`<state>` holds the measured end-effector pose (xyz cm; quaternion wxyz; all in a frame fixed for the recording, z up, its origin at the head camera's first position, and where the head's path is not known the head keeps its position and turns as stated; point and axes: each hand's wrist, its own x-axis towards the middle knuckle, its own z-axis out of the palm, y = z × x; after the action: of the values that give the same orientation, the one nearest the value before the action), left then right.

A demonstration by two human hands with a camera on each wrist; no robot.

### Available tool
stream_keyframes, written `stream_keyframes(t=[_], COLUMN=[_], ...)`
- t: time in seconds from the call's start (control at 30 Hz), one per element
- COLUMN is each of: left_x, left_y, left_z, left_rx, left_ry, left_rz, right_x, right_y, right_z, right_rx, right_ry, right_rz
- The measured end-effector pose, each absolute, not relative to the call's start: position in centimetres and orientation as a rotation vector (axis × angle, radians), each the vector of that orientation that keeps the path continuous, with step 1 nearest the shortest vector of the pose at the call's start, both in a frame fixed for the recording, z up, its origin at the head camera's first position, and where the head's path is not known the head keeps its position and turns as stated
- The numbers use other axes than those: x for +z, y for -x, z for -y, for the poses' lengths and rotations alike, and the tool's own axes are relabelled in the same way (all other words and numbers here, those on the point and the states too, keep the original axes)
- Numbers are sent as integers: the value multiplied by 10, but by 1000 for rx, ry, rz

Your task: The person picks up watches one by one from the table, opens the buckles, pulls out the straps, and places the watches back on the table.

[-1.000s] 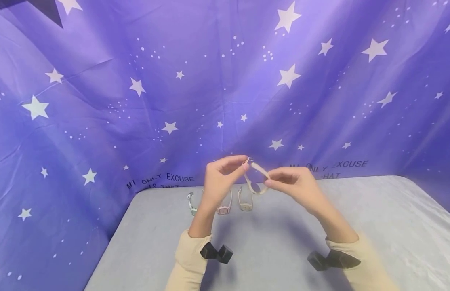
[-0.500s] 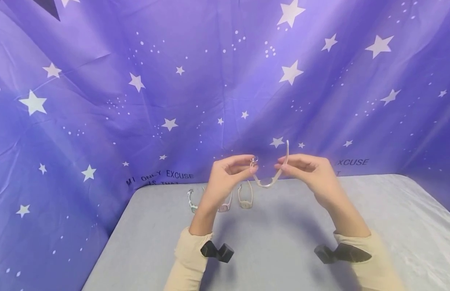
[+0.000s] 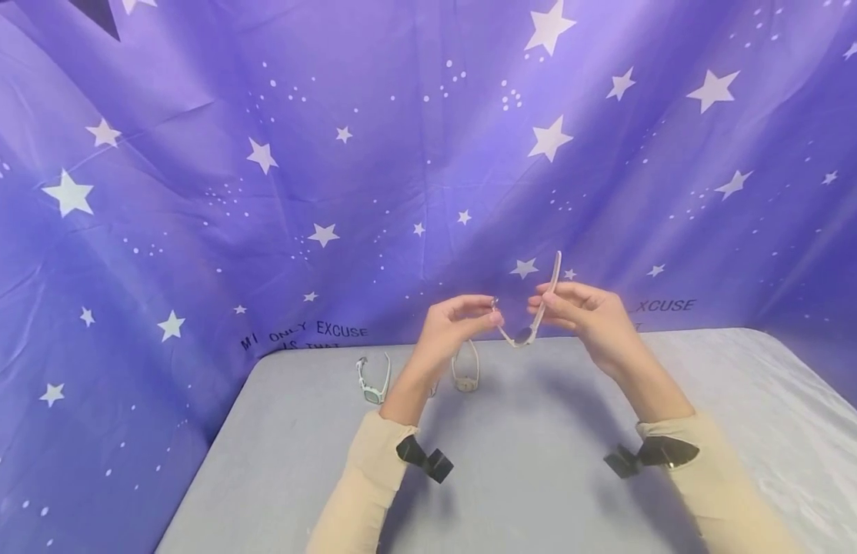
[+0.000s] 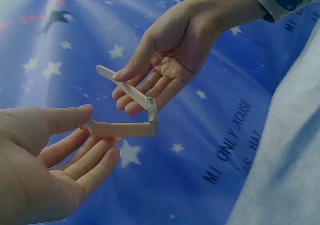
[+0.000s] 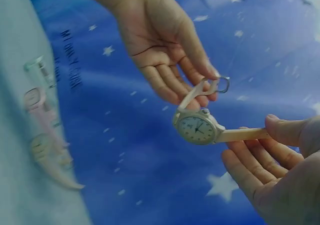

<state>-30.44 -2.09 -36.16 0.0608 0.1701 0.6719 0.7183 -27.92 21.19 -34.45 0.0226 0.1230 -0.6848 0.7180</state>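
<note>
A pale cream wristwatch (image 5: 196, 129) with a round, numbered dial is held up in the air between both hands, its strap unfastened and spread in a V. My left hand (image 3: 452, 335) pinches the strap end by the metal buckle (image 5: 224, 84) between thumb and index finger. The plain strap half (image 4: 135, 93) is pinched by my right hand (image 3: 595, 315), its free tip sticking up past the fingers. In the head view the watch case (image 3: 523, 336) hangs lowest, between the two hands.
On the grey cloth-covered table (image 3: 525, 462) stand a green-and-white watch (image 3: 375, 395) and a beige watch (image 3: 466, 383). Between them a pink watch (image 5: 34, 97) is mostly hidden by the left wrist in the head view. A purple star-print curtain (image 3: 401, 169) hangs behind.
The watch strap went from a nearly closed loop to spread apart, as my right hand moved up and to the right. My left hand shifted slightly right, still pinching the buckle end.
</note>
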Motion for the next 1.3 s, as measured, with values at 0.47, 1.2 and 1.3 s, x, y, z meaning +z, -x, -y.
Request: stream_keyframes(t=[0.47,1.2,1.3], left_x=[-391,-438,-440], left_y=[332,347,349], left_z=[7,-19,-23], left_rx=[2025,1861,1823], left_ry=[-193,215,258], left_rz=[-1902,-2133,-2195], right_x=[-387,-447,-451], right_y=[296,325,328], right_z=[-225,-231,-229], right_rx=[2444,2624,2623], right_ry=[-111,64,115], right_rz=[2342,2434,2423])
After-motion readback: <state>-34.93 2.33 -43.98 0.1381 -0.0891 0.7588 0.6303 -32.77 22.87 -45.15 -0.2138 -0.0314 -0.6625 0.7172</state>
